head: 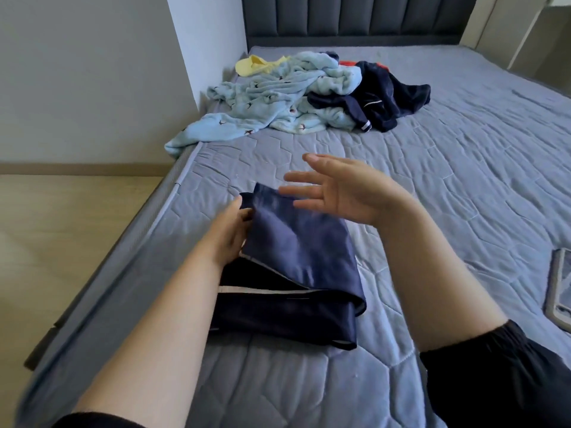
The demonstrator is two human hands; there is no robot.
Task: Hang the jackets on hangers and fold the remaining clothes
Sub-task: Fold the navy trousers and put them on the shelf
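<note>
A folded navy satin garment (296, 267) with white piping lies on the grey quilted bed (463, 180) near its left edge. My left hand (231, 233) holds the garment's left side, fingers tucked under the upper fold. My right hand (343, 189) hovers just above the garment's far end with straight, spread fingers, holding nothing. Farther back lies a heap of unfolded clothes: a light blue fleece piece (278, 97), a dark navy garment (386, 97), a yellow item (256, 64) and a bit of red cloth (349, 63).
A phone (560, 285) lies on the bed at the right edge of view. A dark padded headboard (355, 20) stands at the far end. A white wall and wooden floor (61, 242) run along the bed's left side.
</note>
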